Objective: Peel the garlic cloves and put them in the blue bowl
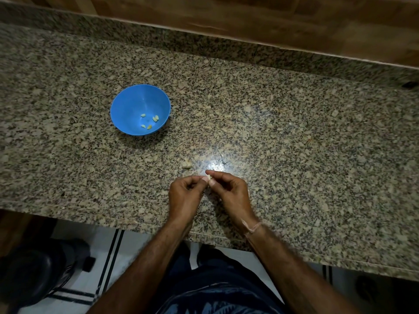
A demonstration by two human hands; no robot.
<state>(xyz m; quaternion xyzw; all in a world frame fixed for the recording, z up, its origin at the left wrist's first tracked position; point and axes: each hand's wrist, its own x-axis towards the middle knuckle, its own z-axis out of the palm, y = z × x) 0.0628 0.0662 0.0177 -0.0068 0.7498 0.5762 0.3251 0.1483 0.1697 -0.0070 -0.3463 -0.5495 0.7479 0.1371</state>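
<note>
Head view looks down on a speckled granite tabletop (294,132). At its near edge the left hand (184,196) and right hand (229,193) meet over one small garlic clove (209,177). Both sets of fingers (212,182) are curled, thumb and forefinger tips of each hand pinching the clove from opposite sides, just above the stone.

The blue bowl (131,103) sits upright to the far left, well apart from the hands, with five peeled cloves (149,121) in its bottom. A pale garlic piece (186,164) lies just beyond the hands, and a small scrap (223,160), probably skin, lies to its right.

The clove is likely light and firm, with a thin, papery skin that tears easily. Once bared it may turn slick, so a steady pinch on its flat sides should hold it while a nail lifts the skin from the tip. Whether any skin has come away is too small to tell.
</note>
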